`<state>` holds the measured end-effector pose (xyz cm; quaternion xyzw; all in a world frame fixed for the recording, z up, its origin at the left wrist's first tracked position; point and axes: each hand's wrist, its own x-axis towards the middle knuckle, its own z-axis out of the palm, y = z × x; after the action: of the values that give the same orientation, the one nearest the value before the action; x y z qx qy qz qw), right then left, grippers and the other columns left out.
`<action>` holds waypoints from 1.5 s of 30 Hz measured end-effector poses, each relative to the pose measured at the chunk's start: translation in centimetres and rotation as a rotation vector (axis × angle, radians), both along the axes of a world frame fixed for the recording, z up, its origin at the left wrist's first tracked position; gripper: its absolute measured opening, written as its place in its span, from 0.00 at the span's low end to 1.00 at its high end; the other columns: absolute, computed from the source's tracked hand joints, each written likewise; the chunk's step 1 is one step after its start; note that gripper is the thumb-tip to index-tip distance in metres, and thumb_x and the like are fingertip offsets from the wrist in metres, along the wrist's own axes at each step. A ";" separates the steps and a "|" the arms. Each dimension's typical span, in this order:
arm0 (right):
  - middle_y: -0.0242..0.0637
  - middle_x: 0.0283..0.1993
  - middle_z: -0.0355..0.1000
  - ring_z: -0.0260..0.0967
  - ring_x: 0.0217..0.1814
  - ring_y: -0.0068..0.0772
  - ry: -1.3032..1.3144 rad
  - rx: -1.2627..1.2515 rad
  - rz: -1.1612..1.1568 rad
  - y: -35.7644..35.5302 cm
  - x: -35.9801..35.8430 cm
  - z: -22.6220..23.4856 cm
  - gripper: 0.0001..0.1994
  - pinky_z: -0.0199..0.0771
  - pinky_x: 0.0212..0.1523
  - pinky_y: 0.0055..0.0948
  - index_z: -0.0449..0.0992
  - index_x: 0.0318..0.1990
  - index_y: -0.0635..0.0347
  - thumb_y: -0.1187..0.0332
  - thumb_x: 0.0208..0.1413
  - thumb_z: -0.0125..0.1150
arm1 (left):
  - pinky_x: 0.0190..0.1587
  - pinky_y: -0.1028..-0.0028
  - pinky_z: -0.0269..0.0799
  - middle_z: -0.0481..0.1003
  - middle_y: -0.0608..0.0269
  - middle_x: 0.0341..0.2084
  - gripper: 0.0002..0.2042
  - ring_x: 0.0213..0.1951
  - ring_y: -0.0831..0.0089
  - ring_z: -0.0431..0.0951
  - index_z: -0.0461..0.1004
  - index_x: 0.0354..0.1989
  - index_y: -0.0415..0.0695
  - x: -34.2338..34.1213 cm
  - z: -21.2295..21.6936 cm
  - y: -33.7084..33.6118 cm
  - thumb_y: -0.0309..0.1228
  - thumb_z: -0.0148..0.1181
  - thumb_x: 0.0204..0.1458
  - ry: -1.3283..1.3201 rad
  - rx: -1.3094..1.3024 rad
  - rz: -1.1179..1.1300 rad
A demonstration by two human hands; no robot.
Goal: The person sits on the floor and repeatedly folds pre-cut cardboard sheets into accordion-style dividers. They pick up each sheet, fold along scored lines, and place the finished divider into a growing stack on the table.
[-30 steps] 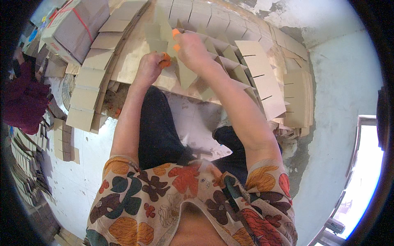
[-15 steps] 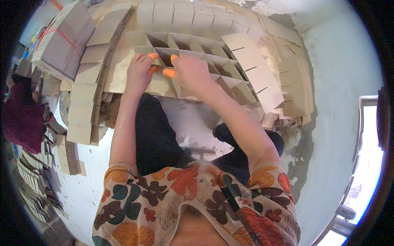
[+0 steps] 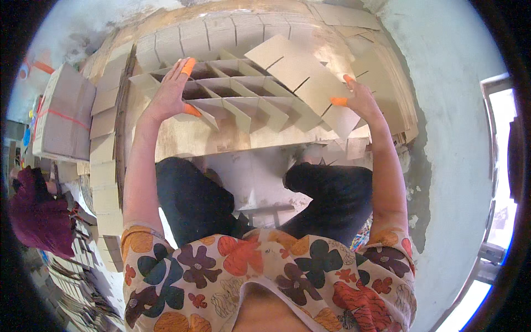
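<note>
From the head camera, a cardboard divider grid [image 3: 243,102] lay on a board across the person's lap. The left hand [image 3: 168,97] rested open, fingers spread, on the grid's left end. The right hand [image 3: 362,102] pinched a slotted cardboard strip [image 3: 301,74] at the grid's right end. Cardboard stacks [image 3: 105,166] lined the left.

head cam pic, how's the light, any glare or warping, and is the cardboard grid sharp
Head view: daylight, fairly even; the tan slotted cardboard divider grid is reasonably sharp, as are the left hand and right hand. Head view: the bright window strip at the right edge is blown out white. Head view: strong fisheye, straight card edges bow toward the black circular rim.
</note>
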<state>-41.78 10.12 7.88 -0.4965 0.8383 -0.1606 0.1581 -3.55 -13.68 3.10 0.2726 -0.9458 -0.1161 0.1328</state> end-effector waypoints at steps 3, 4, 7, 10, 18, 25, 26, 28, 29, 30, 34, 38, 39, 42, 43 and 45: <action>0.52 0.50 0.69 0.67 0.52 0.42 -0.106 -0.108 0.008 1.2 -2.0 -1.1 0.34 0.63 0.54 0.35 0.66 0.53 0.71 0.62 0.38 0.71 | 0.65 0.64 0.48 0.49 0.53 0.64 0.56 0.65 0.56 0.48 0.46 0.65 0.43 -1.7 -0.3 -1.8 0.38 0.76 0.23 -0.026 -0.020 -0.047; 0.50 0.49 0.70 0.67 0.52 0.39 -0.182 -0.104 -0.031 1.2 -2.9 -1.1 0.33 0.63 0.53 0.34 0.67 0.52 0.71 0.64 0.37 0.72 | 0.65 0.64 0.48 0.49 0.53 0.64 0.56 0.64 0.55 0.50 0.46 0.65 0.43 -2.2 -0.3 -2.2 0.39 0.76 0.23 -0.021 -0.019 -0.052; 0.44 0.45 0.71 0.67 0.49 0.32 -0.423 -0.226 -0.212 2.4 -6.5 -1.9 0.30 0.65 0.49 0.31 0.69 0.49 0.70 0.67 0.35 0.73 | 0.61 0.61 0.54 0.58 0.54 0.59 0.53 0.59 0.55 0.58 0.51 0.63 0.45 -4.4 -0.3 -2.7 0.42 0.75 0.23 -0.032 -0.029 0.006; 0.40 0.42 0.71 0.66 0.44 0.30 -0.596 -0.538 -0.442 3.8 -9.7 -3.4 0.24 0.67 0.45 0.29 0.71 0.45 0.67 0.67 0.39 0.70 | 0.52 0.60 0.60 0.69 0.57 0.48 0.45 0.51 0.56 0.66 0.61 0.57 0.48 -5.5 -0.2 -3.3 0.46 0.73 0.24 -0.179 -0.020 0.100; 0.38 0.45 0.70 0.66 0.45 0.31 -1.080 -1.139 -0.654 1.9 -10.1 -0.7 0.22 0.65 0.50 0.29 0.71 0.48 0.65 0.55 0.55 0.55 | 0.47 0.61 0.68 0.74 0.51 0.42 0.36 0.45 0.51 0.73 0.62 0.58 0.50 -3.5 -2.3 -2.9 0.47 0.67 0.38 -0.036 -0.109 0.067; 0.43 0.57 0.61 0.59 0.55 0.37 -1.064 -1.217 -0.666 0.4 -12.0 -2.7 0.22 0.62 0.53 0.31 0.64 0.57 0.62 0.66 0.56 0.56 | 0.38 0.60 0.69 0.74 0.56 0.32 0.15 0.36 0.54 0.74 0.71 0.34 0.44 -3.6 -1.7 4.2 0.40 0.60 0.41 -0.151 -0.006 -0.117; 0.43 0.57 0.62 0.60 0.54 0.37 -1.091 -1.242 -0.693 -0.6 -10.6 -2.5 0.22 0.62 0.52 0.31 0.65 0.56 0.61 0.66 0.55 0.57 | 0.37 0.60 0.69 0.74 0.55 0.31 0.14 0.36 0.54 0.74 0.70 0.33 0.44 -2.9 -2.9 5.6 0.40 0.59 0.42 -0.155 0.024 -0.045; 0.43 0.55 0.63 0.61 0.52 0.36 -1.134 -1.290 -0.742 -2.5 -8.4 -0.8 0.21 0.63 0.50 0.30 0.66 0.55 0.61 0.67 0.54 0.59 | 0.37 0.60 0.70 0.74 0.55 0.31 0.13 0.36 0.54 0.74 0.70 0.33 0.43 -2.8 -2.7 7.1 0.39 0.57 0.44 -0.158 0.110 0.054; 0.43 0.53 0.64 0.62 0.51 0.34 -0.969 -1.248 -0.519 -2.2 -9.0 -2.3 0.21 0.63 0.49 0.29 0.67 0.55 0.61 0.68 0.54 0.59 | 0.36 0.60 0.70 0.74 0.54 0.31 0.13 0.35 0.54 0.74 0.70 0.33 0.43 -3.0 -2.3 7.6 0.38 0.57 0.44 -0.172 0.158 0.072; 0.42 0.52 0.65 0.62 0.50 0.33 -0.799 -1.206 -0.301 -1.7 -10.8 -5.2 0.20 0.64 0.48 0.29 0.67 0.54 0.62 0.69 0.53 0.59 | 0.36 0.59 0.71 0.74 0.53 0.31 0.13 0.35 0.54 0.75 0.70 0.34 0.43 -3.3 -1.8 7.6 0.38 0.56 0.45 -0.182 0.199 0.089; 0.37 0.48 0.66 0.63 0.47 0.28 -1.575 -1.348 -0.459 -5.5 -16.7 -8.1 0.20 0.64 0.48 0.25 0.68 0.55 0.62 0.76 0.51 0.54 | 0.36 0.59 0.71 0.74 0.53 0.30 0.11 0.35 0.54 0.75 0.70 0.34 0.42 -4.5 -2.9 6.2 0.35 0.53 0.46 -0.181 0.125 0.076; 0.32 0.46 0.67 0.63 0.46 0.25 -1.241 -1.256 -0.341 -6.8 -10.8 -6.6 0.22 0.64 0.48 0.22 0.67 0.56 0.58 0.81 0.50 0.50 | 0.36 0.60 0.72 0.74 0.52 0.30 0.09 0.36 0.54 0.75 0.70 0.34 0.41 -3.7 -2.0 8.2 0.31 0.52 0.45 -0.152 0.099 0.061; 0.31 0.46 0.67 0.63 0.46 0.24 -1.142 -1.228 -0.320 -6.3 -9.3 -6.0 0.23 0.64 0.48 0.21 0.67 0.56 0.57 0.82 0.50 0.49 | 0.36 0.60 0.72 0.74 0.51 0.30 0.09 0.37 0.54 0.75 0.70 0.34 0.41 -3.6 -1.9 8.8 0.30 0.51 0.45 -0.116 0.083 0.045; 0.27 0.46 0.67 0.63 0.46 0.22 -1.113 -1.203 -0.364 -6.4 -7.1 -4.5 0.24 0.63 0.47 0.19 0.67 0.56 0.56 0.83 0.50 0.48 | 0.35 0.60 0.71 0.74 0.52 0.30 0.07 0.36 0.54 0.75 0.71 0.32 0.40 -3.3 -1.9 9.4 0.28 0.51 0.45 -0.101 0.067 0.044; 0.27 0.46 0.67 0.63 0.46 0.22 -1.148 -1.204 -0.395 -6.5 -6.8 -4.2 0.24 0.63 0.46 0.19 0.68 0.56 0.56 0.83 0.50 0.48 | 0.34 0.60 0.71 0.74 0.52 0.29 0.07 0.35 0.54 0.75 0.71 0.31 0.40 -3.3 -2.1 9.6 0.28 0.51 0.45 -0.112 0.068 0.049; 0.28 0.42 0.66 0.60 0.37 0.20 -1.391 -1.320 -0.376 -6.1 -7.5 -4.0 0.17 0.62 0.35 0.18 0.70 0.51 0.59 0.80 0.52 0.51 | 0.35 0.60 0.71 0.74 0.52 0.30 0.07 0.35 0.54 0.74 0.71 0.31 0.40 -3.5 -0.3 10.2 0.28 0.51 0.45 -0.244 0.152 0.058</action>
<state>-49.25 4.03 3.85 -0.1377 0.3653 -0.8772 0.2794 -7.08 -3.53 2.80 0.3209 -0.9352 -0.1497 -0.0010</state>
